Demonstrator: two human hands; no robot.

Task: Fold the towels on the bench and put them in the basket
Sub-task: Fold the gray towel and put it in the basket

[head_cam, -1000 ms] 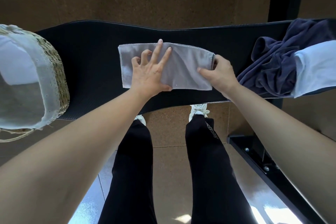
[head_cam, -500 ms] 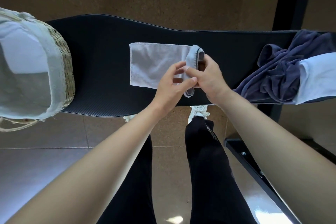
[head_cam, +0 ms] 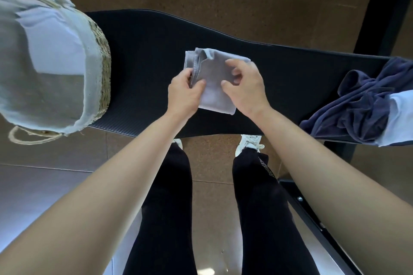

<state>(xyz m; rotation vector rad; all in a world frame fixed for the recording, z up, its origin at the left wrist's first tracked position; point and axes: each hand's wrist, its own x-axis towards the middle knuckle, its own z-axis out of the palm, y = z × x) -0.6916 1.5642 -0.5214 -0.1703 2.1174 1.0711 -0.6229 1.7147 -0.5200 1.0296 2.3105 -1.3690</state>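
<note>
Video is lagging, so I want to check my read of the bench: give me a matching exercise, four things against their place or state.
1 grey towel
2 basket
3 navy towel
4 left hand

A crumpled, right end of the bench
B grips the folded towel's left edge
C folded, mid-bench
D left end of the bench

Pairs: 1-C, 2-D, 3-A, 4-B
</note>
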